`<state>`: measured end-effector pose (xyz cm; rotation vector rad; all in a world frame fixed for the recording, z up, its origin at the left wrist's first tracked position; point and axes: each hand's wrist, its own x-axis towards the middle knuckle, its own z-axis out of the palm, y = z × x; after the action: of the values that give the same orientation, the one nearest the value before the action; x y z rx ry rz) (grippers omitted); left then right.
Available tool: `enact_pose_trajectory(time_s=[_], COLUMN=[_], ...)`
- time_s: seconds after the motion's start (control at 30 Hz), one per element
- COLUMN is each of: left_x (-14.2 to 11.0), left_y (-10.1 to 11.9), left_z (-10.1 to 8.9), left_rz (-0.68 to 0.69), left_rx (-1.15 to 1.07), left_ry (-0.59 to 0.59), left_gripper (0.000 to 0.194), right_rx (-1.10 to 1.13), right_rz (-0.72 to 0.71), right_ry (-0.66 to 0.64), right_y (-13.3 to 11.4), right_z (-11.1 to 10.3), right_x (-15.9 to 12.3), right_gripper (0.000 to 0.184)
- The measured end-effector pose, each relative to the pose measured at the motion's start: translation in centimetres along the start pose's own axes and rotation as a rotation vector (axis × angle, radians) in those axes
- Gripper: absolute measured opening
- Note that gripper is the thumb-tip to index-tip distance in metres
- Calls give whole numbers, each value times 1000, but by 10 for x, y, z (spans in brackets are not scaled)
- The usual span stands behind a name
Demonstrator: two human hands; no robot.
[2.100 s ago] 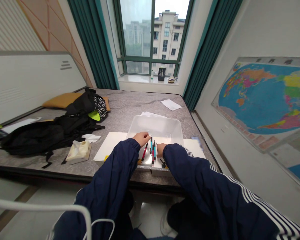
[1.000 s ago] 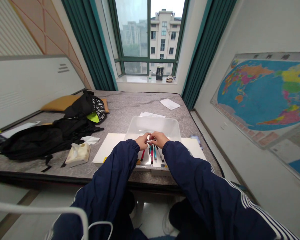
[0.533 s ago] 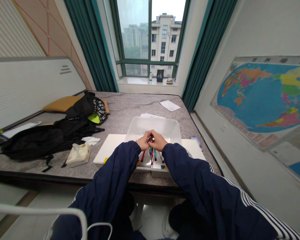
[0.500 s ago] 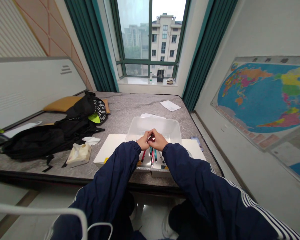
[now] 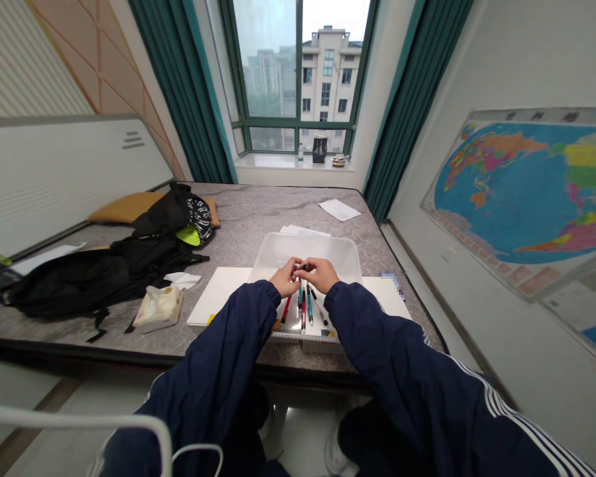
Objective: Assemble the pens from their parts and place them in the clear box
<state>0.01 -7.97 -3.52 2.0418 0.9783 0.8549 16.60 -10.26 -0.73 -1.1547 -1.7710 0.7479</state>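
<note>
Above a clear plastic bin (image 5: 328, 248), my two hands meet, fingertips close together. My left hand (image 5: 285, 278) is closed in a pinch; its fingers hide whatever is in it. Between thumb and fingertips, my right hand (image 5: 322, 274) pinches a small black piece (image 5: 305, 267), too small to name. Below them, inside the bin, lie several pens: a red pen (image 5: 286, 310) at the left, a red and black pen (image 5: 303, 313) in the middle, a teal pen (image 5: 308, 306) beside it, and a black pen (image 5: 320, 309) slanting to the right.
White boards or boxes (image 5: 218, 291) lie under and beside the bin. To the left are a tissue pack (image 5: 157, 308) and a black backpack (image 5: 74, 281). Paper sheets (image 5: 340, 210) lie farther back. The bed-like surface ends at a dark front edge (image 5: 179, 361).
My hands have drawn slightly apart, the right one shifting right with the small black piece. More of the pens beneath shows now.
</note>
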Motion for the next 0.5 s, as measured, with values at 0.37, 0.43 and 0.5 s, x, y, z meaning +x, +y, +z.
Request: enact_pose_trajectory(time_s=[0.37, 0.43, 0.5], left_x=[-3, -1, 0], left_y=[18, 18, 18], left_z=[-7, -10, -12], left_rz=[10, -47, -110], left_rx=[128, 134, 125], left_ry=[27, 93, 157], left_gripper=[24, 25, 26], right_rx=[-286, -259, -269], right_rz=[47, 83, 164], right_ry=[-176, -223, -299], right_y=[-10, -13, -12], right_z=[-2, -3, -2], right_x=[-3, -3, -4], right_gripper=[52, 56, 55])
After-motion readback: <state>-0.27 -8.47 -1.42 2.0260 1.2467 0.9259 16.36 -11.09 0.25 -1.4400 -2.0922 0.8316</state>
